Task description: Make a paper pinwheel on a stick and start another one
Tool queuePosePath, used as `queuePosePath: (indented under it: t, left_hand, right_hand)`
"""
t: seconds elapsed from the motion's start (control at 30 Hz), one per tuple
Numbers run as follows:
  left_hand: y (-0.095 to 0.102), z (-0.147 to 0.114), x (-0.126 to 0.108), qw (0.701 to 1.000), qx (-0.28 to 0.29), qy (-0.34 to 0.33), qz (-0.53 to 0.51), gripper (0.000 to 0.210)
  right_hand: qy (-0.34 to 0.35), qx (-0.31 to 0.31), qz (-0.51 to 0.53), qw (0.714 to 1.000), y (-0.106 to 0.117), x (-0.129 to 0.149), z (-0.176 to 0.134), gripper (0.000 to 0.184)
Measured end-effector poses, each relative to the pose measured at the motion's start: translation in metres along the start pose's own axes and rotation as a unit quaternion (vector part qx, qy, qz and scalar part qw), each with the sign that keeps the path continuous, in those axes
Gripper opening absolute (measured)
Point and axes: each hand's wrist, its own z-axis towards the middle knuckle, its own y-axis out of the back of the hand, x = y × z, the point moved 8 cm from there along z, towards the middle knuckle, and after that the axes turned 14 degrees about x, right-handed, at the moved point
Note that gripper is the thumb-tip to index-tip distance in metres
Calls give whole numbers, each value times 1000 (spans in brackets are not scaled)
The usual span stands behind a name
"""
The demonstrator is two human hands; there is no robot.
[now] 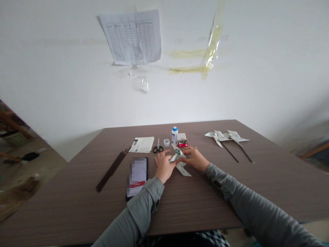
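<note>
Between my hands is a paper pinwheel [183, 168] with printed text, its blades partly folded in. My left hand [164, 165] is closed on its left side, fingers near the centre. My right hand [195, 158] pinches the right side of the same paper. Just beyond them stand a white glue bottle [174, 136] with a blue cap and a small red box [183, 144] of metal pins. A clear round cap [166, 142] and black-handled scissors [158, 148] lie to the left of the bottle. My fingers hide the pinwheel's middle.
Two pinwheels on dark sticks [227, 138] lie at the right. A stack of printed paper squares [142, 144], a bundle of dark sticks [113, 168] and a phone [137, 176] are on the left. The table [77, 206] meets a wall [84, 92] behind.
</note>
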Motion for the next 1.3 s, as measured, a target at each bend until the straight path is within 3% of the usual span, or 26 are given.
queuePosePath:
  t: [0.63, 1.3]
  left_hand:
    - [3, -2, -5, 999, -15, 7, -28, 16]
    - [5, -7, -6, 1000, -6, 18, 13, 6]
  right_hand:
    - [-4, -6, 8, 1000, 0, -5, 0, 19]
    - [-31, -18, -18, 999, 1, 0, -3, 26]
